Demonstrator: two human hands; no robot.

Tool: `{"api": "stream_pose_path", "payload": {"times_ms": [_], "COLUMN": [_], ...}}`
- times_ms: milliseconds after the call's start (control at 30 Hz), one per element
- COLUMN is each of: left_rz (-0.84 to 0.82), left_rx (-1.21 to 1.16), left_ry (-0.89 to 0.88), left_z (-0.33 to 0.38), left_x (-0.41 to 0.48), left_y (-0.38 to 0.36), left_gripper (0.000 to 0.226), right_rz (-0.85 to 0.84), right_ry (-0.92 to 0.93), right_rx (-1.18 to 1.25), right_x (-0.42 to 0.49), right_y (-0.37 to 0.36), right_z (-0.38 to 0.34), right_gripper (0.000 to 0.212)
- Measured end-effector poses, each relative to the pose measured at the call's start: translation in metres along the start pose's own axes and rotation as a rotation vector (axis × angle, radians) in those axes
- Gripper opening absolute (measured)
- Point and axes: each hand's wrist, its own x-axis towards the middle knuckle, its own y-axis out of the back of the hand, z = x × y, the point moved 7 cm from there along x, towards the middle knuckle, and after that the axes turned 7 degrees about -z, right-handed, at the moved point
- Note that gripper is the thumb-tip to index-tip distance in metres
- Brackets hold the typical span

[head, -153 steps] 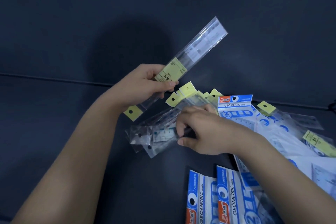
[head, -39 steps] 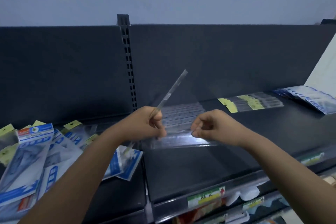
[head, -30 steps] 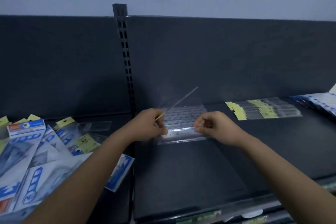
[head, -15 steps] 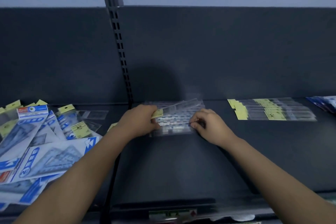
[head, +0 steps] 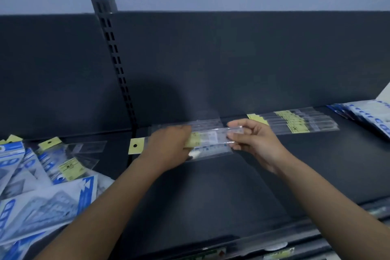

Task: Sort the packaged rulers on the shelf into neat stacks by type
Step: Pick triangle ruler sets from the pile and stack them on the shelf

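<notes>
- The ruler pack (head: pixel 213 140) hangs between the two hands, just over a small pile (head: pixel 209 153) of clear packs on the shelf (head: pixel 211 200), to the right of the upright (head: pixel 118 65).
- The left hand (head: pixel 168 148) curls over the pack by its yellow label. The right hand (head: pixel 255 143) pinches the clear end between thumb and fingers. Both are clamped on the same pack, set apart along its length.
- Its long axis runs left to right, in line with the shelf's back wall and with the pile under it. The right end sits slightly higher.
- A yellow tag (head: pixel 136 145) with a punched hole sticks out past the left hand. We take it for this pack's header, so the pack points tag-left and clear end right.
- The pile lies directly beneath the pack, so we judge that the coming move is a short lowering with the axis kept parallel.
- Neither hand is nearer, since each holds one end. The left one will set where the tag end lands.
- We cannot tell whether the pack already touches the pile.
- A right stack (head: pixel 295 125) of similar rulers lies well apart, also with its tags to the left.
- Blue packs (head: pixel 38 192) sprawl loose left of the upright.
</notes>
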Motion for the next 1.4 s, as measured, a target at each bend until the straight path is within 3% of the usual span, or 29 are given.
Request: {"api": "stream_pose_path", "payload": {"times_ms": [200,433,633,800,967,1200,1400], "left_rz": [-0.137,-0.255,-0.253,-0.128,-0.028,0.181,0.281], "left_rx": [-0.393,-0.745,-0.846,-0.812,-0.790,-0.718,-0.535], "left_ry": [-0.101,-0.176,-0.148,0.014,0.165,0.456,0.444], "left_z": [0.011,0.047,0.113,0.174,0.218,0.212,0.211], "left_x": [0.019,0.047,0.075,0.104,0.131,0.137,0.134], "left_y": [-0.014,-0.021,-0.029,-0.052,-0.065,-0.077,-0.092], "left_gripper": [0.041,0.018,0.009,0.018,0.018,0.022,0.020], "right_rz": [0.227,0.341,0.386,0.368,0.406,0.236,0.273], "right_ry": [-0.041,0.010,0.046,0.056,0.094,0.078,0.116], "right_rx": [-0.003,0.027,-0.022,-0.154,-0.466,-0.844,-1.025], "right_x": [-0.023,-0.059,-0.074,-0.070,-0.060,-0.007,-0.007], "right_y": [0.058,0.116,0.198,0.285,0.353,0.354,0.348], "right_z": [0.004,-0.005,-0.013,-0.015,-0.031,-0.010,0.005], "right_gripper": [0.027,0.026,0.024,0.022,0.023,0.033,0.033]}}
